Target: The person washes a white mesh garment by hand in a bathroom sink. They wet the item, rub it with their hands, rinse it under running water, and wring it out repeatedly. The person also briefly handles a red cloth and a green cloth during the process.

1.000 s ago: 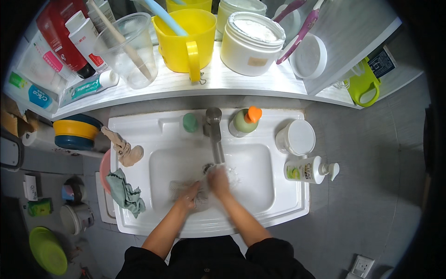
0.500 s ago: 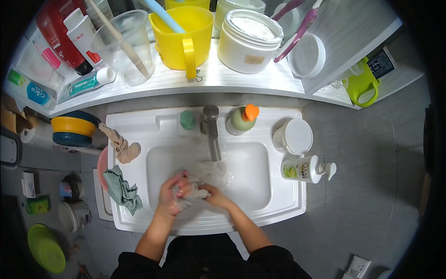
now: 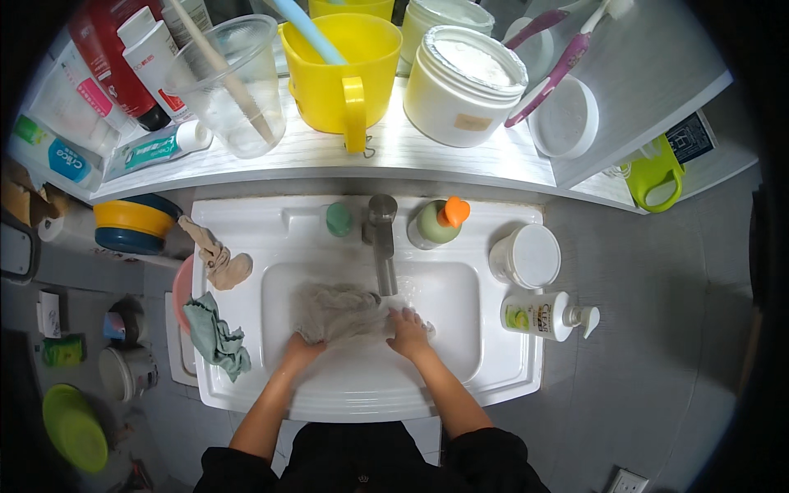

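A sheer, pale wet cloth (image 3: pixel 337 311) lies spread and blurred in the white sink basin (image 3: pixel 452 345), just left of the faucet's outlet. My left hand (image 3: pixel 306 350) is closed on its near edge, the fingertips partly hidden by the fabric. Below and right of the grey faucet (image 3: pixel 383 246), my right hand (image 3: pixel 408 335) reaches forward with its fingers apart. A small whitish bit shows beside its fingertips; I cannot tell whether it is cloth or foam. Water wets the basin under the spout.
A beige cloth (image 3: pixel 222 261) and a green cloth (image 3: pixel 217 338) lie on the sink's left rim. Along the right rim stand a white tub (image 3: pixel 526 256) and a pump bottle (image 3: pixel 546 316). An orange-topped bottle (image 3: pixel 440 223) is behind; a shelf (image 3: pixel 460 164) overhangs.
The cloth, bunched between both hands before, is now spread out in the basin. My right hand has let go and moved forward and right, under the faucet; my left stays low.
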`<state>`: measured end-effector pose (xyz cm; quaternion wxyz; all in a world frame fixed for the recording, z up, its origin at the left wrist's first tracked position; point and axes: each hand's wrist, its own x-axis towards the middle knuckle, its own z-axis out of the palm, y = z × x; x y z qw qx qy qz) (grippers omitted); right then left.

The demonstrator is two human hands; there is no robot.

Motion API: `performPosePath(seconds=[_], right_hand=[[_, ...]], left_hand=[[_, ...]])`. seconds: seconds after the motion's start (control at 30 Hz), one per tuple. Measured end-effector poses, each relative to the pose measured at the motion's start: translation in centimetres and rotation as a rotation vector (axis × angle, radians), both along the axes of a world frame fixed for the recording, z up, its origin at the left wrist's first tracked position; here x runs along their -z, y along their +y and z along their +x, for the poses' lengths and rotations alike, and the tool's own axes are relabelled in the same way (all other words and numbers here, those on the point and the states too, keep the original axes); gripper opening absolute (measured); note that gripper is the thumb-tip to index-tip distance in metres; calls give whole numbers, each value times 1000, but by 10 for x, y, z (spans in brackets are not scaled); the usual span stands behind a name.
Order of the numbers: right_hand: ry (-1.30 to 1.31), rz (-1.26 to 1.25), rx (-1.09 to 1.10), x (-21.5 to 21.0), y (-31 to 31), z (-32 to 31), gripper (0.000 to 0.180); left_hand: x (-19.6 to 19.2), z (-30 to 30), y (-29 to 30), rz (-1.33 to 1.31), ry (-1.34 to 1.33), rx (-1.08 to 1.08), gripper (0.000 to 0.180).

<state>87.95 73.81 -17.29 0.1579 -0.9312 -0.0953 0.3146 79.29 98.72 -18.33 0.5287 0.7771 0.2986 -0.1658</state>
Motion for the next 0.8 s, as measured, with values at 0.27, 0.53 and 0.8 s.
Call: performPosePath(seconds=[0.27,0.53,0.8], right_hand=[[62,324,127,12,-28,-40,55],[66,574,92,-48,-14,-41,44],[19,782,76,-80,0,-23,42]], left_hand=[[-124,-3,39,689,-227,22,30],[-202,15,14,74,-611,-80,24],[-260,39,9,357,-652,95,27]])
